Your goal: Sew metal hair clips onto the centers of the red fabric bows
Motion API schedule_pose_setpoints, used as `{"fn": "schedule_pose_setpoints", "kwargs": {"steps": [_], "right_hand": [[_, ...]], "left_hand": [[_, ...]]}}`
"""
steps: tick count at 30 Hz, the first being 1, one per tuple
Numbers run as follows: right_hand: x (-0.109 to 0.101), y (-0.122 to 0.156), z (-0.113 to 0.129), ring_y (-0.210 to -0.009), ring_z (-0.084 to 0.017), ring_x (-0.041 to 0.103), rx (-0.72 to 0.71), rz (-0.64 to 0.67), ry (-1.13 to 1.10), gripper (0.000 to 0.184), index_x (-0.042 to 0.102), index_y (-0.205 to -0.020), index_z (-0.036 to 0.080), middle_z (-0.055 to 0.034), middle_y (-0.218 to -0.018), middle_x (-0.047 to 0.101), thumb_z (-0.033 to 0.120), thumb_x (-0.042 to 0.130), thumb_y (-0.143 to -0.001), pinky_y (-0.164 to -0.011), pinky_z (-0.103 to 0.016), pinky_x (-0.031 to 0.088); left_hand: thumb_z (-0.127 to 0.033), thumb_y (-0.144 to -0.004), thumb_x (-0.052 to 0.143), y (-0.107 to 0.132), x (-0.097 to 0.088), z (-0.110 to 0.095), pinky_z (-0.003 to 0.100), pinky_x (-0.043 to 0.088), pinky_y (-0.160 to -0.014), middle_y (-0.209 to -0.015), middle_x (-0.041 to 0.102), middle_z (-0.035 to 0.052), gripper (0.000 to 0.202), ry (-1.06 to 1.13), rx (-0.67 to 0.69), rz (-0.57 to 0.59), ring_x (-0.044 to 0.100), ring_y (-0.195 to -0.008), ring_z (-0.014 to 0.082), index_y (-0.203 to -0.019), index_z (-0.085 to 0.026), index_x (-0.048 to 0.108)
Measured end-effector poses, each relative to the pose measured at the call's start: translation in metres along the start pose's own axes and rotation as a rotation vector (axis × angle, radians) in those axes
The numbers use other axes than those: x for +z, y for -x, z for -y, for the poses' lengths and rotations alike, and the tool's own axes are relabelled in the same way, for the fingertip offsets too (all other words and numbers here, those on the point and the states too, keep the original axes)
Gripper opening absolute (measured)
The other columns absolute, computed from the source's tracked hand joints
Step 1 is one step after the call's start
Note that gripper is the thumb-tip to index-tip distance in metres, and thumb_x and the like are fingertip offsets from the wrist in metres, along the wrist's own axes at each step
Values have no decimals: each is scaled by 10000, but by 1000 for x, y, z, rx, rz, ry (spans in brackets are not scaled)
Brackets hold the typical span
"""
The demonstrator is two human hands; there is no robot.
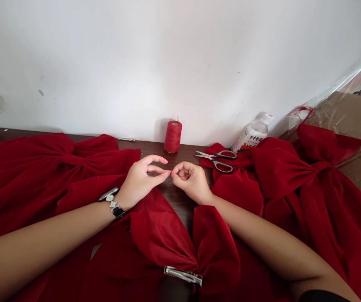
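My left hand (144, 178) and my right hand (193, 180) meet fingertip to fingertip above the dark table. Both are closed in a pinch on a tiny bit of red thread (171, 173), most of it hidden by the fingers. One finger of my left hand stays raised above the pinch. Below them lies a red fabric bow (164, 235) with a silver hair clip (183, 276) across its middle. Behind my hands stands a spool of red thread (173, 136), with needles sticking up from its top.
Scissors (218, 159) lie partly spread on red fabric at right. Large red bows cover the left (70, 158) and right (322, 165) sides. A bottle (252, 132) leans near the wall (136, 63). Another clip (126, 139) lies at the table's back edge, left of the spool.
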State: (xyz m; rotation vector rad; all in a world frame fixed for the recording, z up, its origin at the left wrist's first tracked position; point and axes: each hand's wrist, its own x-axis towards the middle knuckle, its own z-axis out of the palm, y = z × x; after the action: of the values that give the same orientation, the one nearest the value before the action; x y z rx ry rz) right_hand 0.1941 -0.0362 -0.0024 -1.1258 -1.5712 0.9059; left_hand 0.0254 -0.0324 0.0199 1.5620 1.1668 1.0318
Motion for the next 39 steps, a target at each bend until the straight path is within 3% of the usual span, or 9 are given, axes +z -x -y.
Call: {"fn": "schedule_pose_setpoints", "kwargs": {"steps": [14,28,39], "right_hand": [[4,2,1,-436,-50,249,43,-66,11,110,596,-705,162,106,-454,311,269,619,-706,-463,-191,242],[5,4,2,-428,-40,175,68,-42,-9,130,601,-718,146,120,-433,258,273,625,-729,-456,-206,168],[2,1,0,-435,-41,164,82,-11,-71,201,625,-742,136,119,-441,249,332,663,-730,-450,-219,138]], "left_hand": [[-323,-744,729,1,3,1,316,519,-755,-821,771,45,320,-10,1,-22,725,-814,243,-1010,-203,599],[-332,-729,736,-2,3,6,280,506,-688,-803,761,34,303,11,2,-19,705,-750,209,-961,-197,596],[-342,-707,754,-2,0,9,305,497,-722,-782,751,31,344,72,-20,-11,691,-771,210,-972,-192,594]]}}
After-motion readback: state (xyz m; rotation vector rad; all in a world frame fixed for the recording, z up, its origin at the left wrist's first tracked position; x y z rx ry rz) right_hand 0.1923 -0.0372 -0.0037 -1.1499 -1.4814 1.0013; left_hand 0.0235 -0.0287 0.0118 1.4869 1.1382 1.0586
